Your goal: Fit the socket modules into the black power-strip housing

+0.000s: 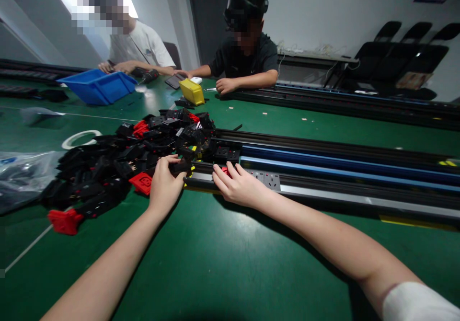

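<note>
My left hand is closed, thumb and fingers around a black piece, probably a socket module, at the left end of a silver and black rail. The hand covers part of that piece. My right hand lies over the same rail with fingers spread, touching a red socket module that shows only partly beneath them. Just right of those fingers, grey socket modules sit in the rail. A big heap of black socket modules spreads left of the rail, with a red module beside my left hand.
More long rails lie behind the near one. Another red module and a clear plastic bag are at left, near a white tape ring. Across the green table, two people work by a blue bin and yellow box.
</note>
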